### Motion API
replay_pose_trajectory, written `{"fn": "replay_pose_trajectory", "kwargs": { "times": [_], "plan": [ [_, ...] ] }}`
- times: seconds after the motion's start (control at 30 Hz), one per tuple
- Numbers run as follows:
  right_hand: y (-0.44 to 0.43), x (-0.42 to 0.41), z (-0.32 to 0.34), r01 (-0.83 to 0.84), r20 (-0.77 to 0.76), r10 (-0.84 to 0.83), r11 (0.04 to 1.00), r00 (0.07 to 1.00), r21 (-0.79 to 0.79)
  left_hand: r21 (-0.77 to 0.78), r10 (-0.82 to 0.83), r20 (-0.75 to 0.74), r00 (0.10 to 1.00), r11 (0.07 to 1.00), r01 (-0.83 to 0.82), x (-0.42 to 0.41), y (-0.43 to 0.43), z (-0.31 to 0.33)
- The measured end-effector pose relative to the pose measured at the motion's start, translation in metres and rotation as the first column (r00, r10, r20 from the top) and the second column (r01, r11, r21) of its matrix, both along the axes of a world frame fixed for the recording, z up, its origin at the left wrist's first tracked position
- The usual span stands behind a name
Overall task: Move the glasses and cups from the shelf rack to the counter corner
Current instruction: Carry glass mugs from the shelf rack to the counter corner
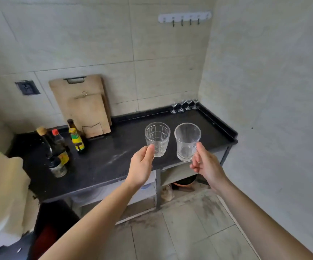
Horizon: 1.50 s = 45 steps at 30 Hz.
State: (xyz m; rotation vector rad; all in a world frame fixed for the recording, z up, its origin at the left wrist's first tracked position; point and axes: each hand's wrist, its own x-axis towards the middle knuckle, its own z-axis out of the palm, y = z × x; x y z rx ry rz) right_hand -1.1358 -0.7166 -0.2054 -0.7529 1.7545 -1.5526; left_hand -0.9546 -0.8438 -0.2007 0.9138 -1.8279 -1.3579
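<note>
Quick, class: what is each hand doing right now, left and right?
Left hand: closed on the clear ribbed glass tumbler, held above the black counter.
Right hand: closed on the handle of the clear smooth glass mug.

Both bare forearms reach forward from the lower edge of the view, converging slightly. The left hand [141,167] is raised with the thumb uppermost, its fingers curled around to the far side in a closed grip. The right hand [206,165], level with the left and a little apart from it, has its thumb pointing up and its fingers curled in toward the palm, pinching.
</note>
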Motion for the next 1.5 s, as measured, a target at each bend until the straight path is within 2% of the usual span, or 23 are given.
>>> {"fn": "replay_pose_trajectory", "kwargs": {
  "times": [0.2, 0.4, 0.53, 0.8, 1.07, 1.27, 1.5],
  "plan": [
    [-0.038, -0.103, -0.024, 0.096, 0.042, -0.097, 0.995, 0.994, 0.009, 0.040, -0.094, 0.039, 0.995, 0.995, 0.092, -0.113, -0.054, -0.017],
    [-0.100, -0.228, -0.040, 0.064, 0.041, -0.065, 0.998, 0.997, 0.025, 0.043, -0.057, 0.090, 0.994, 0.998, 0.053, -0.239, -0.112, -0.032],
    [-0.147, -0.299, -0.029, 0.036, 0.018, -0.037, 0.998, 0.999, 0.057, 0.075, -0.016, 0.071, 0.997, 0.997, 0.010, -0.306, -0.155, -0.024],
    [-0.250, -0.395, -0.031, 0.050, 0.067, -0.056, 0.995, 0.996, 0.091, 0.108, 0.036, 0.073, 0.997, 0.993, -0.043, -0.393, -0.250, -0.034],
    [-0.337, -0.459, -0.062, 0.136, 0.158, -0.170, 0.969, 0.973, 0.206, 0.202, -0.051, 0.138, 0.989, 0.979, 0.022, -0.467, -0.348, -0.075],
    [-0.373, -0.511, -0.091, 0.169, 0.297, -0.239, 0.955, 0.925, 0.242, 0.309, -0.106, 0.218, 0.970, 0.950, 0.034, -0.526, -0.381, -0.108],
    [-0.425, -0.591, -0.167, 0.237, 0.451, -0.395, 0.900, 0.800, 0.367, 0.432, -0.064, 0.273, 0.960, 0.900, -0.062, -0.606, -0.394, -0.172]
  ]
}}
